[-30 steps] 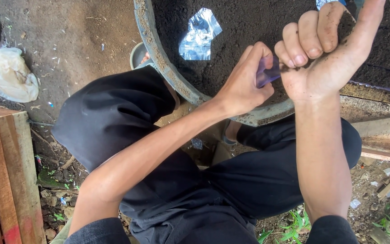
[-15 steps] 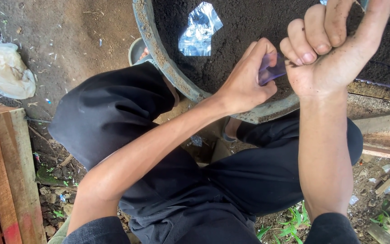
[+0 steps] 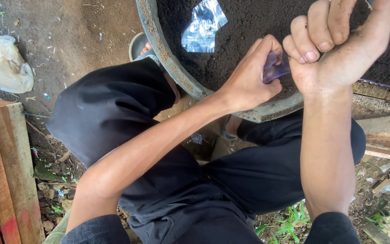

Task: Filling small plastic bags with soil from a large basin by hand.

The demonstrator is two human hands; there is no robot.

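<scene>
My left hand (image 3: 249, 77) pinches a small translucent purple plastic piece (image 3: 275, 66) between thumb and fingers. My right hand (image 3: 339, 43) is curled into a fist right beside it, its fingers touching the other end of the same purple piece. Both hands hover over the rim of a large round basin (image 3: 161, 43) filled with dark soil (image 3: 267, 20). A crumpled clear plastic bag (image 3: 202, 26) lies on the soil near the basin's left side.
My legs in black trousers (image 3: 113, 108) are folded below the basin, one foot in a sandal (image 3: 140, 45). Wooden planks (image 3: 3, 171) stand at the left, a whitish plastic bag (image 3: 3, 63) lies on the dirt, and a wooden board (image 3: 382, 131) runs at the right.
Both hands have shifted slightly up and right together, still on the purple piece. The view has moved a little; nothing else has changed.
</scene>
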